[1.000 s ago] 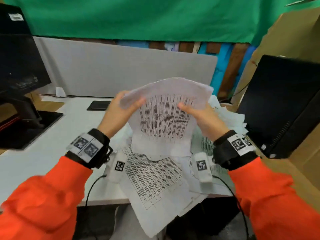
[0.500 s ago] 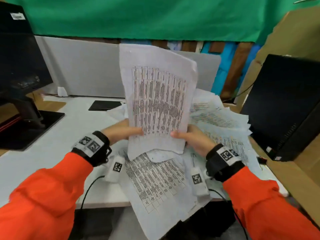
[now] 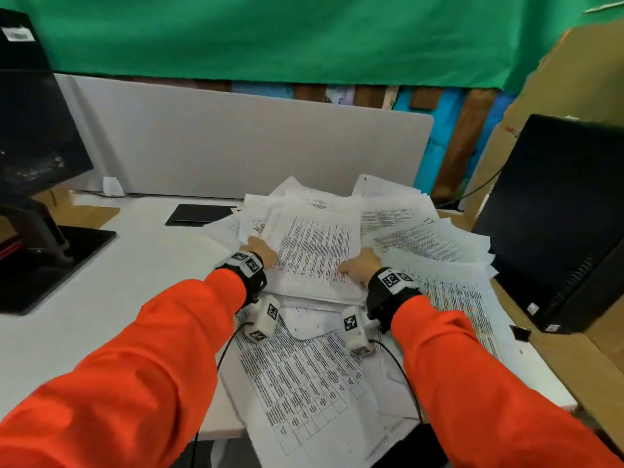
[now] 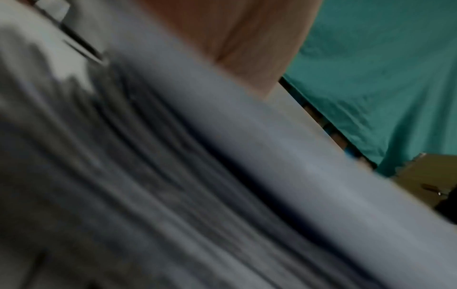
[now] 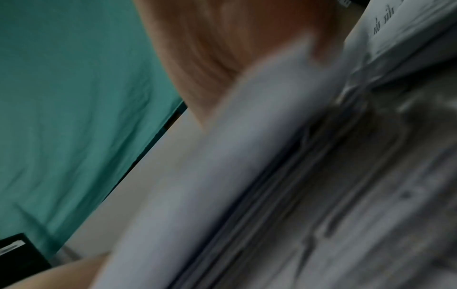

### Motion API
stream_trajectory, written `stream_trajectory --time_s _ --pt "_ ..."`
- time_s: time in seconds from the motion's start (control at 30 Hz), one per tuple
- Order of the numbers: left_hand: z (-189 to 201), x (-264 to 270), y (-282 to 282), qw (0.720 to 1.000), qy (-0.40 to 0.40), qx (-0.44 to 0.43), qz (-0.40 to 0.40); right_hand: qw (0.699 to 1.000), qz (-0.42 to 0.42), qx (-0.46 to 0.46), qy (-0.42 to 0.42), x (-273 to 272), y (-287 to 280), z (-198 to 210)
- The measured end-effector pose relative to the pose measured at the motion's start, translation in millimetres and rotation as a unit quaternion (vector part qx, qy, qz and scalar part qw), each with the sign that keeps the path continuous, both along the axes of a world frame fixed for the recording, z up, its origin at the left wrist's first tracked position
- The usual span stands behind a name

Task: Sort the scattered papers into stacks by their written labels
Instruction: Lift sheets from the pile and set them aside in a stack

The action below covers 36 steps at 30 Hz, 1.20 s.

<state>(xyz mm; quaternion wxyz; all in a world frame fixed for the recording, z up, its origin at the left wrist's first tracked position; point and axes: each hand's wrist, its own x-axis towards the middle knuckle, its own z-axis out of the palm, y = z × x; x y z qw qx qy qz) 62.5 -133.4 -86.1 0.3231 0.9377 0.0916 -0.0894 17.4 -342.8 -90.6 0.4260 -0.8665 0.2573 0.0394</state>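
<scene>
A sheaf of printed sheets (image 3: pixel 314 255) lies flat on top of the scattered paper pile (image 3: pixel 422 238) on the white desk (image 3: pixel 135 282). My left hand (image 3: pixel 260 251) holds its left edge, with the fingers hidden under the paper. My right hand (image 3: pixel 358 268) grips the lower right edge, thumb on top. Both wrist views are blurred: the left hand (image 4: pixel 235 39) and the right hand (image 5: pixel 222 48) each sit against the stacked paper edges (image 4: pixel 247 156) (image 5: pixel 222 156). A sheet with handwriting (image 3: pixel 260 226) pokes out beside my left hand.
More printed sheets (image 3: pixel 304 383) hang over the desk's front edge. A monitor (image 3: pixel 33 113) on its black base (image 3: pixel 50 261) stands at the left. A black pad (image 3: pixel 199 214) lies before the grey divider (image 3: pixel 236 140). At the right stands a black computer case (image 3: pixel 557 214).
The sheaf was held up upright in front of me; both hands have now lowered it forward and laid it flat on the pile.
</scene>
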Motion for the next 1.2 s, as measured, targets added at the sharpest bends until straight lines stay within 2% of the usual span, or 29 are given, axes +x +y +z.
stream_trajectory --time_s 0.07,0.13,0.23,0.37,0.47,0.53,0.6,0.67,0.7,0.77,0.83,0.9,0.97,1.07,1.13,1.2 --pt "-7.8 1.9 0.5 0.999 -0.011 -0.037 0.003 0.998 -0.014 0.06 -0.024 2.8 -3.7 -5.0" --pt "-10.8 2.3 4.0 0.999 -0.03 -0.037 -0.008 0.99 -0.011 0.138 -0.034 4.9 -9.3 -11.1" --pt "-11.5 3.0 9.7 0.996 -0.071 -0.062 -0.004 0.978 0.001 0.192 -0.079 3.7 -13.2 -8.4" --pt "1.4 -8.6 13.1 0.977 -0.172 -0.125 0.003 0.946 0.062 0.272 -0.167 -18.6 -4.7 23.9" --pt "14.4 -22.8 15.4 0.951 -0.244 -0.191 0.012 0.913 0.082 0.329 -0.228 -35.5 -7.8 44.7" --pt "24.2 -28.4 18.4 0.937 -0.26 -0.232 0.015 0.902 0.085 0.322 -0.274 -49.5 -8.1 63.5" --pt "39.1 -31.2 25.1 0.912 -0.22 -0.345 -0.013 0.893 0.098 0.322 -0.299 -61.1 -10.3 81.1" --pt "58.1 -34.2 32.1 0.855 -0.151 -0.491 -0.064 0.881 0.129 0.352 -0.288 -68.4 -14.1 90.6" --pt "67.6 -35.5 34.3 0.841 -0.148 -0.515 -0.075 0.874 0.141 0.375 -0.274 -72.0 -13.9 93.7" --pt "84.9 -40.7 32.6 0.848 -0.207 -0.484 -0.065 0.882 0.162 0.357 -0.261 -75.3 -9.5 96.2" --pt "94.0 -50.6 24.0 0.859 -0.307 -0.406 -0.056 0.899 0.168 0.274 -0.297 -77.5 2.9 98.9" --pt "98.6 -64.3 17.7 0.834 -0.407 -0.367 -0.067 0.895 0.151 0.236 -0.348 -76.5 11.0 99.9" --pt "104.2 -73.3 19.2 0.807 -0.47 -0.35 -0.076 0.883 0.149 0.231 -0.382 -76.4 14.5 102.9" --pt "114.5 -78.3 28.8 0.808 -0.478 -0.33 -0.093 0.887 0.167 0.199 -0.381 -76.8 15.2 112.4" --pt "115.3 -76.4 37.3 0.813 -0.464 -0.336 -0.099 0.88 0.172 0.223 -0.383 -78.4 12.9 117.0" --pt "111.8 -73.2 43.5 0.813 -0.463 -0.344 -0.083 0.865 0.132 0.274 -0.399 -80.9 10.4 122.6"
